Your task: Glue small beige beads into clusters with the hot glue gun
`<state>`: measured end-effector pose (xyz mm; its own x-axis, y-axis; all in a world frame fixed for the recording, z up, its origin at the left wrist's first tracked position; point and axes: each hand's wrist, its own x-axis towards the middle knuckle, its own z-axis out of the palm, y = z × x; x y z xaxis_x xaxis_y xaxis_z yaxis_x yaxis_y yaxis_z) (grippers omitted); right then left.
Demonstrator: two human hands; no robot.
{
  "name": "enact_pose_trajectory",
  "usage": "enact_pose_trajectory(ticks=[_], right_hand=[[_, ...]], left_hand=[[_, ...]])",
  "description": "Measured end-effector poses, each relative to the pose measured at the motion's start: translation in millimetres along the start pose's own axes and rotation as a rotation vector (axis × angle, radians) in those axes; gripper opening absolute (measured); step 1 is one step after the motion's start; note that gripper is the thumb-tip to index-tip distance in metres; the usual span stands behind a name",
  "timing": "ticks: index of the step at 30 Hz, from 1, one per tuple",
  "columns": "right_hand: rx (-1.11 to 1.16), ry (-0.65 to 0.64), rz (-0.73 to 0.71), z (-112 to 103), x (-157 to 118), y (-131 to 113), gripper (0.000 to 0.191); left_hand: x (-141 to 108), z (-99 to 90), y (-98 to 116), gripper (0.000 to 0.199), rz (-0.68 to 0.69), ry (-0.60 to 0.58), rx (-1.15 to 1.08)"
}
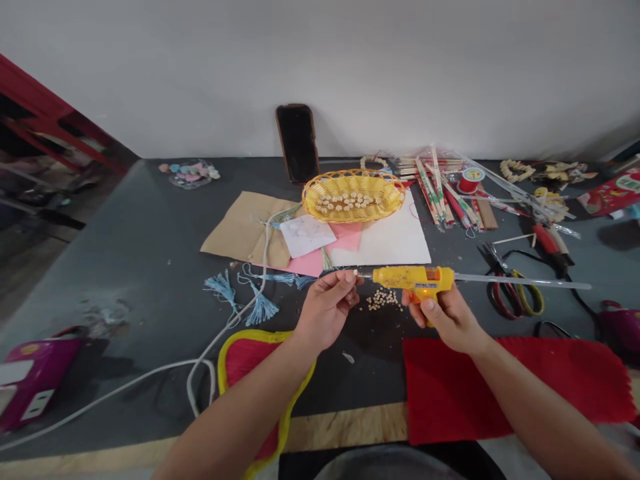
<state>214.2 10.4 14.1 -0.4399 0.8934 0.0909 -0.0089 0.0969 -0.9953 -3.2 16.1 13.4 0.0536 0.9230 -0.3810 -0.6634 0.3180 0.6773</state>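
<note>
My right hand (450,320) grips the handle of a yellow hot glue gun (413,280), whose long clear glue stick (525,282) runs out behind it to the right. My left hand (327,310) pinches a small pale seed (356,272) right by the gun's nozzle, and the seed and nozzle look very close. Below the gun lies a small pile of loose pale seeds (383,299). Farther off stands a yellow woven basket (353,215) holding more pale seeds, on white card and kraft paper (240,227).
Blue tassels (260,310) and a white cord (220,340) lie left of my hands. Red felt (500,387) sits at the front right. Scissors (515,293), bundled wooden sticks (440,190) and a red thread spool (470,180) lie to the right. A phone (298,143) leans against the wall.
</note>
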Motion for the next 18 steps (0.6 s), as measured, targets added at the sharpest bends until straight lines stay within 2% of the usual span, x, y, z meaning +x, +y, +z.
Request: enact_pose_trajectory(ticks=[11, 18], right_hand=[[-0.034, -0.019, -0.003, 1.0, 3.5, -4.0, 0.027], [-0.039, -0.035, -0.001, -2.3, 0.7, 3.1, 0.025]], left_hand=[[0.2, -1.9, -2.0, 0.018, 0.0, -0.021, 0.008], [0.7, -2.9, -3.3, 0.019, 0.003, -0.016, 0.007]])
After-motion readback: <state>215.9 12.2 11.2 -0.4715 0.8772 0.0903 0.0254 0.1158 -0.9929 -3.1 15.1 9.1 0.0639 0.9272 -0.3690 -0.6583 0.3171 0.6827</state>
